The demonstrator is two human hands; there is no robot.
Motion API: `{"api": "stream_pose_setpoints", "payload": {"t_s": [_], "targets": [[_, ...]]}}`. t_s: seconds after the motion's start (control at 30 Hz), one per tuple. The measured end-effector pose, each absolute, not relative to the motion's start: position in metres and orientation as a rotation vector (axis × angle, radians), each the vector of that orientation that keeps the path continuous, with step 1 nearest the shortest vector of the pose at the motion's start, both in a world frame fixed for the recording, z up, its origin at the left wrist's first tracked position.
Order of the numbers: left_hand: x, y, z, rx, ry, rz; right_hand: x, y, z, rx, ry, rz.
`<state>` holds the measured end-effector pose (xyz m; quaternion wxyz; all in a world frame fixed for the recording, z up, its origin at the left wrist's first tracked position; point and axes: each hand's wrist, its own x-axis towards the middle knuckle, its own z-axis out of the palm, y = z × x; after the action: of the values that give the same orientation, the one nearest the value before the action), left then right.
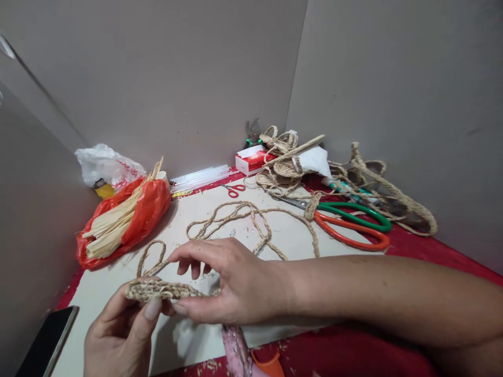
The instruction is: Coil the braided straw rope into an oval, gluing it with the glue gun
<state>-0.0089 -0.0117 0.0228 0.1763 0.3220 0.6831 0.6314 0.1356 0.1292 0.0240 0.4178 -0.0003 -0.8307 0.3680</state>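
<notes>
A flat woven straw piece [159, 289] is held edge-on between both hands above a white board [236, 220]. My left hand [121, 332] pinches its left end from below, thumb on top. My right hand [228, 280] reaches across from the right, thumb under the piece and fingers curled over its right end. A long braided straw cord [239, 212] trails from the piece in loops across the board behind my hands.
A red plastic bag of flat straw strips [126, 220] lies at the left. Large scissors with green and orange handles [349, 225], small red scissors [234, 189], a pile of braided straw pieces [286, 162], a red-white box [251, 159] and glue sticks [200, 177] sit behind. A phone [49, 343] lies bottom left.
</notes>
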Motion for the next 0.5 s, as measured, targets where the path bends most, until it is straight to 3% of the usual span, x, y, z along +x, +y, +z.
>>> {"api": "stream_pose_setpoints", "payload": {"t_s": [0.17, 0.5], "targets": [[-0.0015, -0.0153, 0.0239, 1.046, 2.039, 1.768, 0.1329, 0.1302, 0.0235, 0.181, -2.010, 0.618], [-0.0006, -0.0151, 0.0262, 1.074, 2.082, 1.700, 0.1337, 0.1307, 0.0230, 0.214, -2.029, 0.766]]}}
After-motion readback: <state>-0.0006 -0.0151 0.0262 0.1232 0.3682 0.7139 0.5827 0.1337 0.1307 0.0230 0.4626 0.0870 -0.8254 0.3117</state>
